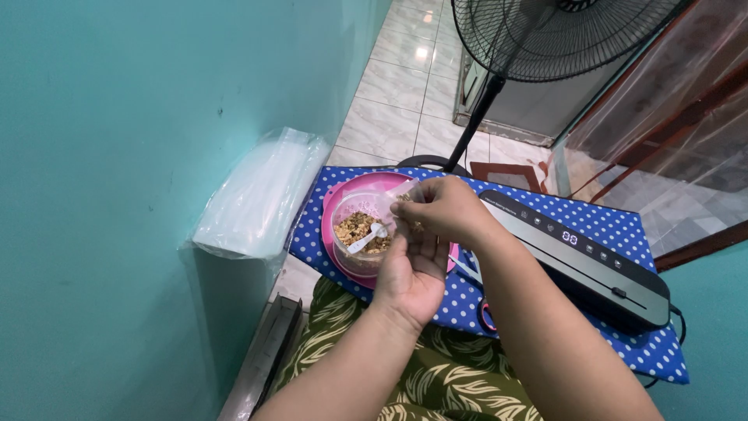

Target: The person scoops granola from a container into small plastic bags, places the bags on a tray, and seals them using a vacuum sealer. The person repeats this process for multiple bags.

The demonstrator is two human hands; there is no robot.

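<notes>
A clear round tub (360, 234) of brown nuts stands on a pink plate (343, 199), with a small white scoop (368, 238) lying in the nuts. My left hand (413, 277) is palm up beside the tub and supports the bottom of a small clear plastic bag (401, 204). My right hand (446, 209) pinches the top of the same bag just above the tub. A few nuts show inside the bag.
A blue cloth with white dots (592, 222) covers my lap board. A black vacuum sealer (580, 257) lies on its right part. Red-handled scissors (485, 312) peek out by my right forearm. A stack of clear bags (257, 195) leans on the teal wall; a standing fan (499, 70) is ahead.
</notes>
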